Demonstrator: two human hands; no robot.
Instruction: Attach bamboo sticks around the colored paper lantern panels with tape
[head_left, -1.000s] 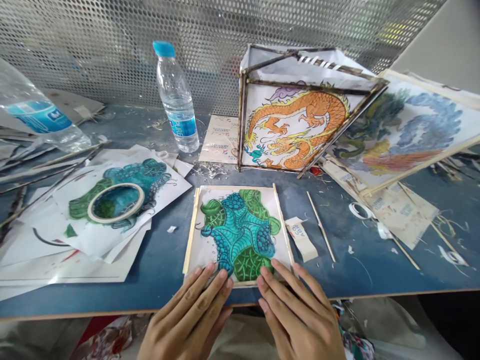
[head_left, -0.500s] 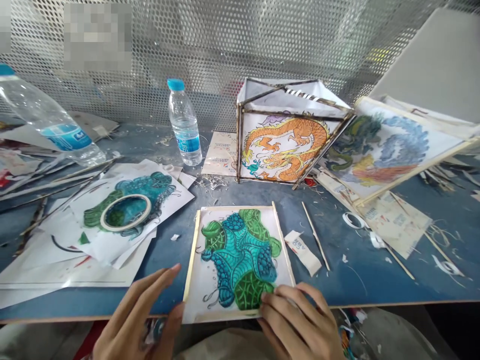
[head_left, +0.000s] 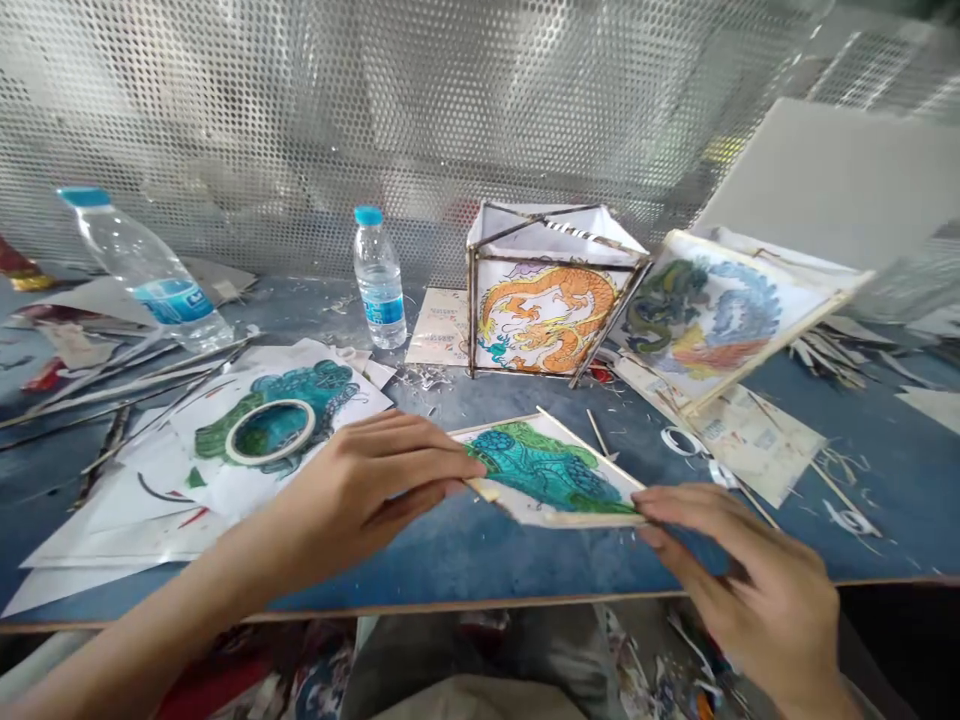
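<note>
I hold a small framed panel [head_left: 551,470], paper painted in green and teal on thin bamboo sticks, lifted and tilted above the blue table [head_left: 465,550]. My left hand [head_left: 375,490] pinches its left corner, fingers closed on the stick frame. My right hand [head_left: 742,575] grips its right corner with the fingertips. Behind the panel stands a stick-framed lantern [head_left: 544,300] with an orange dragon on its front face.
A tape roll [head_left: 271,432] lies on a pile of painted papers [head_left: 187,480] at left. Two water bottles [head_left: 379,280] [head_left: 150,270] stand farther back. A larger dragon panel [head_left: 712,315] leans at right. Loose sticks and scraps litter the table. Perforated metal wall behind.
The panel lay flat under my fingertips; both hands have now taken its left and right corners and raised it off the table, tilted. The view has pulled back.
</note>
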